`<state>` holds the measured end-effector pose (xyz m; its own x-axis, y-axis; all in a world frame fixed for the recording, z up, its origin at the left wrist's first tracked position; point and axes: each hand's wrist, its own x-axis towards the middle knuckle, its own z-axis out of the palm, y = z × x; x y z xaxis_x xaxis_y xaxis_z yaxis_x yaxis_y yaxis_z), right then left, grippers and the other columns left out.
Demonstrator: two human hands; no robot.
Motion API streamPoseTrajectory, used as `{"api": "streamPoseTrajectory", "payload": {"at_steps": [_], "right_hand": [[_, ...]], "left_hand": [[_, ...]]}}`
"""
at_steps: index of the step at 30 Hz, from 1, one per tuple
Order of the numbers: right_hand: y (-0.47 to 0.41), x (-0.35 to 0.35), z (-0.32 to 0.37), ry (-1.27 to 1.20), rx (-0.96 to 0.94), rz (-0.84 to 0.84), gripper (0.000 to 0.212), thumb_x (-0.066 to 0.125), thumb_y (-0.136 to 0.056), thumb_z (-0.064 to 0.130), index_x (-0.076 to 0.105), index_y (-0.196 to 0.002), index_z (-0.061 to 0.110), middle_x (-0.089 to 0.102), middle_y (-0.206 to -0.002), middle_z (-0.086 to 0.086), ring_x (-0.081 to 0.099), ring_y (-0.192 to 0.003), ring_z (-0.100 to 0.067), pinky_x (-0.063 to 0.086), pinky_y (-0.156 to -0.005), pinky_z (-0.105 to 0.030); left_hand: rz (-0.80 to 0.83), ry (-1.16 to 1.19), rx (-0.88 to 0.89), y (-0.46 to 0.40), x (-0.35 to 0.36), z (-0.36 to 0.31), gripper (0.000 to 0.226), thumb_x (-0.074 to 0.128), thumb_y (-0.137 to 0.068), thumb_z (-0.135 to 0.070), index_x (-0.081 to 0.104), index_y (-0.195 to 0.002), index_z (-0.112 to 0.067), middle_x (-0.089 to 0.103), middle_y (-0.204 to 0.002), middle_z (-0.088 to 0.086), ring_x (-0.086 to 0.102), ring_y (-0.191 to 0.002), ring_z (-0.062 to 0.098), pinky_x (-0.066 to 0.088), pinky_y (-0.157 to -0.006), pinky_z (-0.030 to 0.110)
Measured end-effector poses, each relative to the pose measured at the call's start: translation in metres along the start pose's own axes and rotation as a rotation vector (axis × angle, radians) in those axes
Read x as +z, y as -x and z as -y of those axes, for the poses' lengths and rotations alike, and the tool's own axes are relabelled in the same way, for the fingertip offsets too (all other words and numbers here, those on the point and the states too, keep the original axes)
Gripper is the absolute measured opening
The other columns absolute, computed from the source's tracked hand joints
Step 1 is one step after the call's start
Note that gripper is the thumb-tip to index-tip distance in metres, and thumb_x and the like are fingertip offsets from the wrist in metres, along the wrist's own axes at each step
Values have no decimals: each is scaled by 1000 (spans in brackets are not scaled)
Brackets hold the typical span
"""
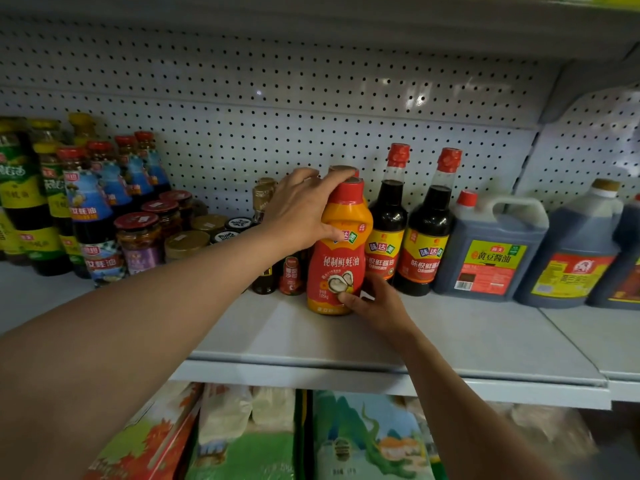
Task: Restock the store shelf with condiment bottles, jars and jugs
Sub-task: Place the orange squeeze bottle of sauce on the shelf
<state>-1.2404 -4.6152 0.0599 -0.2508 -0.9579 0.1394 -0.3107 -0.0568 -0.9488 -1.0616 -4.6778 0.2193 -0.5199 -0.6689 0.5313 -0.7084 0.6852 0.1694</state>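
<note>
1. I see an orange-and-red squeeze bottle [337, 251], red cap, oyster picture, upright at the shelf [294, 337] middle.
2. My left hand [301, 209] grasps its shoulder; my right hand [375, 304] touches its base, thumb on the label.
3. Grey shelf, pegboard back [277, 109].
4. At 3 o'clock: two soy bottles [389, 223], then jugs [491, 251]. At 9 o'clock: jars [138, 240], dark bottles [93, 216].
</note>
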Motion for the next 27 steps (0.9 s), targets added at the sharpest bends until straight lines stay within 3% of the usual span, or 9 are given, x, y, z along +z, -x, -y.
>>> {"api": "streamPoseTrajectory", "payload": {"at_steps": [3,10,14,19,24,27], "right_hand": [[-1,3,1,14,-6,-37,66,81,-81,35,51,-136,19,62,-130,4,61,-115,-12,55,-94,-32],[-4,7,-1,33,-18,-57,64,79,-83,36,47,-137,22,60,-131,4,60,-113,-11,53,-86,-22],[-7,8,0,47,-16,-49,64,77,-85,35,45,-139,22,58,-137,2,59,-118,-15,53,-97,-35],[-9,12,2,31,-36,-60,61,75,-87,31,44,-140,21,57,-132,6,56,-108,-6,48,-78,-12],[-11,18,2,52,-67,-135,59,76,-87,30,48,-137,21,57,-123,12,56,-94,7,45,-68,-5],[-13,18,0,99,-86,-191,57,79,-84,33,53,-134,20,60,-120,11,58,-93,2,43,-71,-7]], "left_hand": [[22,46,-23,-2,-2,-3,100,86,-66,-47,29,-148,-42,45,-146,6,30,-141,26,31,-110,42],[26,58,-44,-6,-1,2,101,88,-61,-49,32,-146,-45,37,-146,9,31,-139,30,34,-110,43],[23,41,-47,-7,-2,1,100,87,-63,-48,33,-146,-44,36,-147,9,28,-140,29,33,-110,44],[39,28,-42,-11,-2,3,98,86,-66,-48,31,-148,-43,36,-149,8,25,-142,29,32,-110,44],[19,7,-22,-18,6,9,99,85,-66,-49,30,-148,-41,42,-147,9,25,-141,29,31,-110,45],[22,2,-13,-21,9,11,99,84,-68,-48,28,-149,-40,42,-148,10,22,-142,30,27,-112,46]]}}
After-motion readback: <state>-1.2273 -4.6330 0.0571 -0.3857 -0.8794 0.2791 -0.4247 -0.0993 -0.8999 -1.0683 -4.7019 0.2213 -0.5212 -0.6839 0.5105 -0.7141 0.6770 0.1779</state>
